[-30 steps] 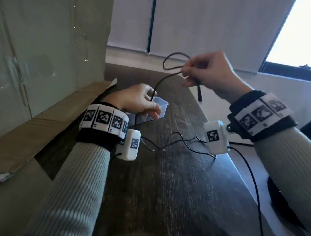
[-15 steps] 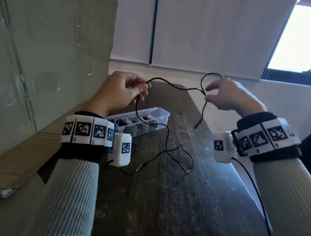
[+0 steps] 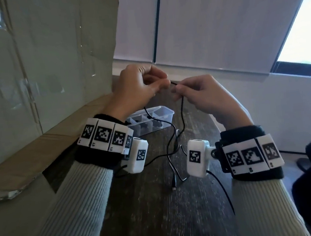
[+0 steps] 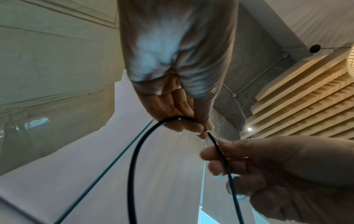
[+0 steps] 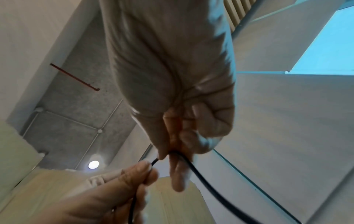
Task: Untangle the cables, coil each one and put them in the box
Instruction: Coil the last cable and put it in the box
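pinching a thin black cable (image 3: 182, 115) between them, the left hand (image 3: 138, 90) and the right hand (image 3: 204, 96) are raised side by side above the dark wooden counter (image 3: 160, 212), fingertips almost touching. each hand grasps the cable between thumb and fingers; only a very short horizontal span shows between the two pinches. from each grip the cable drops away: in the left wrist view it curves out of the left hand in a wide arc and passes through the fingers of the right hand. in the head view both hanging strands fall toward the counter, cross below the hands and trail toward the near edge, where a plug end (image 3: 174, 181) lies. the clear compartmented box (image 3: 166, 113) stands on the counter beyond and below the hands, nearer the left hand, with dark items already in some compartments. the slack thus lies beneath the hands and runs toward the person, so coiling would seem to call for drawing it upward. a cardboard sheet (image 3: 50, 61) stands at left.
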`<action>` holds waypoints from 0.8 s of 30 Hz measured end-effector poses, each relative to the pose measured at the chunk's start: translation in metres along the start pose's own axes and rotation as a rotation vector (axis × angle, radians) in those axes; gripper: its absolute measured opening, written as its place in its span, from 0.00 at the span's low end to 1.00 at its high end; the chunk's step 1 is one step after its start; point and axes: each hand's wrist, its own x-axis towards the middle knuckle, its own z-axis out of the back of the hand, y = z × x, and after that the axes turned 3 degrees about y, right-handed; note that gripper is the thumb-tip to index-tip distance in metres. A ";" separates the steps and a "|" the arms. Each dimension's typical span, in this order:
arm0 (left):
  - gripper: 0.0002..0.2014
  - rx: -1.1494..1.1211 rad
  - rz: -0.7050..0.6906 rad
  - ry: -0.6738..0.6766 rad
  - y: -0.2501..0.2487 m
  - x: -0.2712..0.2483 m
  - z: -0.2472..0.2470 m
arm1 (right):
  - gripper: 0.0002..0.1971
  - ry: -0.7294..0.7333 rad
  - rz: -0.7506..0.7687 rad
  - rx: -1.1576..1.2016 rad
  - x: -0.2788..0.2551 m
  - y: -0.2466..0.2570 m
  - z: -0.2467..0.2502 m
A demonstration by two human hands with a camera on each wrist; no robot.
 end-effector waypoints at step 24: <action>0.09 0.245 0.189 0.290 0.023 -0.003 0.010 | 0.13 -0.360 -0.345 -0.075 -0.006 -0.041 0.061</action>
